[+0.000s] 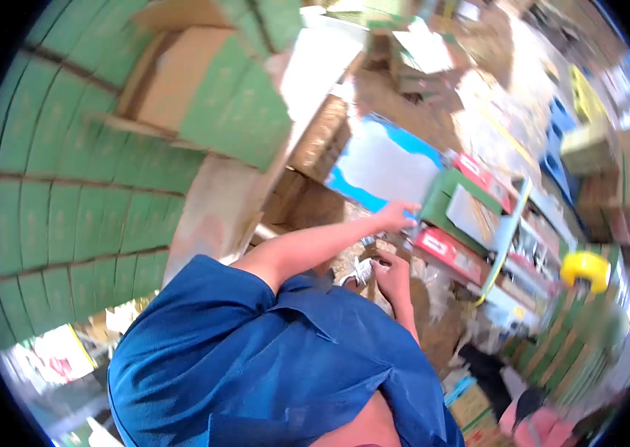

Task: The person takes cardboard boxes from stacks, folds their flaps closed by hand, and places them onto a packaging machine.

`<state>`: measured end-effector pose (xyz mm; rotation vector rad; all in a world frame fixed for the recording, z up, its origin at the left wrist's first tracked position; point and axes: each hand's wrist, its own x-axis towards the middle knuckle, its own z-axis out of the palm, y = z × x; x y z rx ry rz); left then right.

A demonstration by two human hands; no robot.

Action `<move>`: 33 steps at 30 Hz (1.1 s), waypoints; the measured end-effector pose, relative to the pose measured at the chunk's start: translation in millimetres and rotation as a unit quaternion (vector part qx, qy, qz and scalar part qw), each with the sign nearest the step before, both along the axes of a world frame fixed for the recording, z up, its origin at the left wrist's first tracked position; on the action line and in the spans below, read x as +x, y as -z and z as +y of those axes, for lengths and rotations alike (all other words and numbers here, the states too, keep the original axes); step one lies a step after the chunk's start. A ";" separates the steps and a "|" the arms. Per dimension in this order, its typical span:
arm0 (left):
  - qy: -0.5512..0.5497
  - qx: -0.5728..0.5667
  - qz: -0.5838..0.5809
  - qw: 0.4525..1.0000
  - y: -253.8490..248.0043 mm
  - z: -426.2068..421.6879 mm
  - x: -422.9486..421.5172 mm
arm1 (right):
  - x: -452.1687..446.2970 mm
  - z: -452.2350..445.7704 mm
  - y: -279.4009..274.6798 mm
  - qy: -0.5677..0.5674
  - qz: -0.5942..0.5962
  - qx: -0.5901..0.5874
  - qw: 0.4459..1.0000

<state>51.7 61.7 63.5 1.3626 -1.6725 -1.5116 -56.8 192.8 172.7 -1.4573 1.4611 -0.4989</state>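
Note:
My left hand (pixel 397 216) reaches forward at the corner of a flat blue-and-white panel (pixel 393 160), its fingers stretched out and apart. I see nothing held in it; whether it touches the panel is unclear. Just right of it are a green box (pixel 445 195) and a red-and-white box (pixel 449 253). My right hand (pixel 391 272) is lower and nearer my body, fingers curled inward. Whatever it may hold is hidden. A white-and-dark shoe (pixel 361 272) shows beside it.
Stacked green cartons (pixel 69 164) fill the left, with an open carton (pixel 173 82) in front. Open cardboard boxes (pixel 292 197) stand beneath a pale tabletop (pixel 315 67). A yellow roll (pixel 585 271) and a curved light-blue handle (pixel 508 238) are at right. Much is blurred.

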 end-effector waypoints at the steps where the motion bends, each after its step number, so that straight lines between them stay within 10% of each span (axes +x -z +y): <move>1: -0.032 0.085 0.075 0.993 -5.0 15.6 17.6 | 7.0 -8.6 -6.7 -0.025 -0.022 -0.010 0.999; 6: -0.176 0.241 0.327 0.897 -119.9 95.3 139.4 | 81.7 -75.3 -123.9 -0.147 -0.014 -0.186 0.971; 12: -0.391 0.015 0.388 0.834 -224.3 146.2 262.3 | 254.5 -103.2 -244.6 -0.277 -0.173 -0.445 0.834; 17: -0.510 -0.172 0.335 0.774 -271.9 159.2 335.6 | 358.3 -118.7 -238.4 -0.276 -0.115 -0.570 0.765; 30: -0.341 -0.021 0.338 0.877 -338.4 129.0 270.0 | 211.5 -149.7 -303.0 -0.135 -0.227 -0.296 0.918; 33: -0.282 0.132 0.553 0.773 -305.4 98.8 228.7 | 147.4 -128.4 -291.5 -0.051 -0.325 -0.291 0.899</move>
